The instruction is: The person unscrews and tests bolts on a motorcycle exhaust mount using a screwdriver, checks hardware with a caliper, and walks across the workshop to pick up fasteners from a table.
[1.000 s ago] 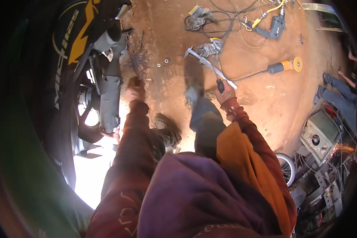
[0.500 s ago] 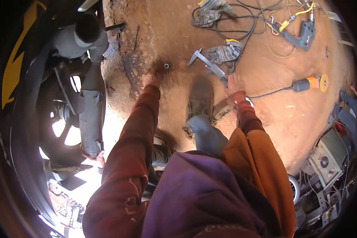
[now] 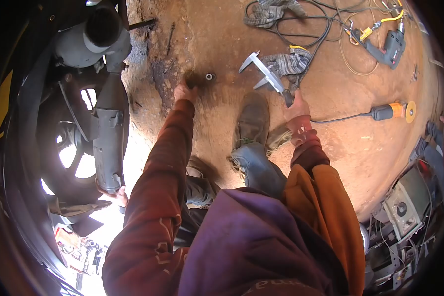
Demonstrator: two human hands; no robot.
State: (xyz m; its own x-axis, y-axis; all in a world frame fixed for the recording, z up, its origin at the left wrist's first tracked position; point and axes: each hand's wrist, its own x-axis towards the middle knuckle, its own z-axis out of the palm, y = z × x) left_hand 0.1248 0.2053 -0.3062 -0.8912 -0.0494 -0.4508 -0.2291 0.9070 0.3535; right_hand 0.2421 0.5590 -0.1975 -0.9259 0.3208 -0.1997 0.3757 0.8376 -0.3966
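Note:
My left hand is low over the dirt floor, fingers bent and partly hidden in shadow; what they hold, if anything, I cannot make out. Just right of it lies a small metal ring on the ground. My right hand is wrapped round the dark handle of a tool beside the metal caliper. The caliper's jaws point up and left, close to a grey glove. Whether the dark handle and the caliper are one piece or two held together, I cannot tell.
A motorcycle with its exhaust stands at the left, another person's hand at the pipe's lower end. Cables, a second glove, a drill and an angle grinder lie at upper right. A metal machine stands at lower right.
My left hand has come forward and right, down to the ground by the ring. My right hand, seen with fingers stretched half a second ago, now grips the handle. The view has shifted.

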